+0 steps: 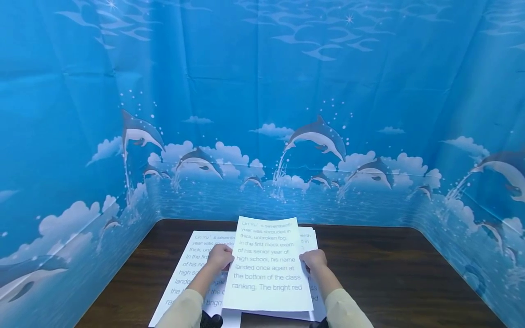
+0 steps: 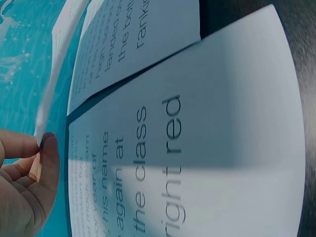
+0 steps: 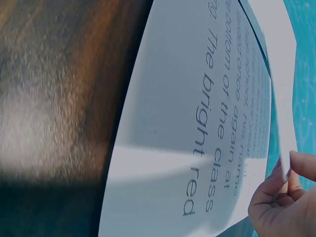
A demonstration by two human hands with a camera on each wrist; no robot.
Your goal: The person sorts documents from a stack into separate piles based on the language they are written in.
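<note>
One printed sheet (image 1: 266,273) is raised, long axis 12–6 o'clock. Left hand (image 1: 220,257) pinches its 9 o'clock edge, right hand (image 1: 314,260) its 3 o'clock edge; both equally near. Underneath: left paper (image 1: 184,266) toward 9 o'clock, right paper (image 1: 307,236) mostly covered. Table (image 1: 410,273) dark; no obstruction seen.

In the head view, the blue backdrop (image 1: 221,91) was brightly and evenly lit, and the print on the raised sheet (image 1: 266,269) was sharply rendered. In the left wrist view, the left lower sheet (image 2: 217,133) was dimmed by shadow, with paler light cast toward 6 o'clock; small print at 8 o'clock was blurred. In the right wrist view, the right lower sheet (image 3: 158,103) was crossed by a bright strip at 6 o'clock, while the tabletop (image 3: 49,113) was washed with glare at 9 o'clock and darkened at 8 o'clock.
</note>
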